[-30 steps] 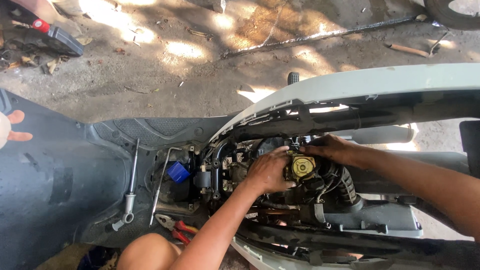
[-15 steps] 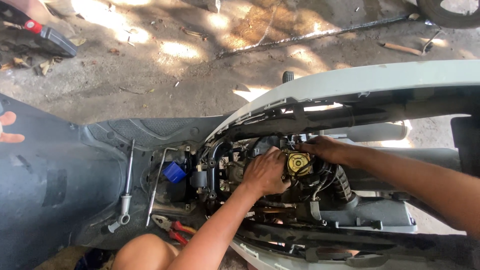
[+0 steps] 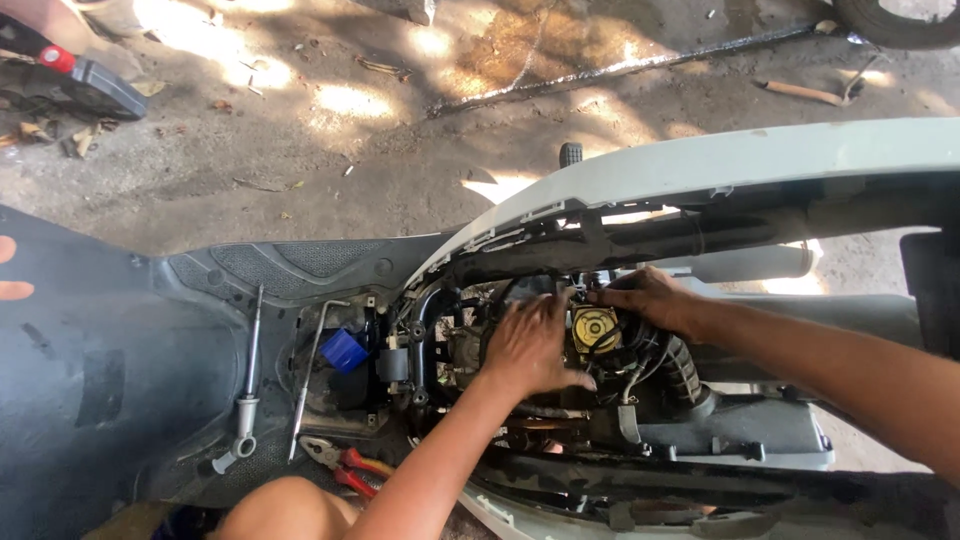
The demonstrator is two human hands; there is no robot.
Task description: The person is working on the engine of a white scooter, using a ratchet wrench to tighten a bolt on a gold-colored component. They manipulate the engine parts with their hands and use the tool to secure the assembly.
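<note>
Barely shifted, left hand [image 3: 530, 345] lies flat, right hand [image 3: 650, 298] pinching beside yellow round cap [image 3: 594, 329].

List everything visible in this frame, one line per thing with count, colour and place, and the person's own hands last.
scooter body panel: one, pale grey-white, upper right, above the open engine bay
round yellow part: one, yellow, in the engine bay between the hands
blue part: one, blue, left side of the engine bay
socket wrench: one, silver, lying on the dark footboard at left
bent rod: one, silver, beside the wrench
pliers: one, red and yellow handles, bottom centre
long rod: one, dark, on the ground at top
left hand: one, palm down on the engine, left of the yellow part
right hand: one, fingers at the upper edge of the yellow part
</note>
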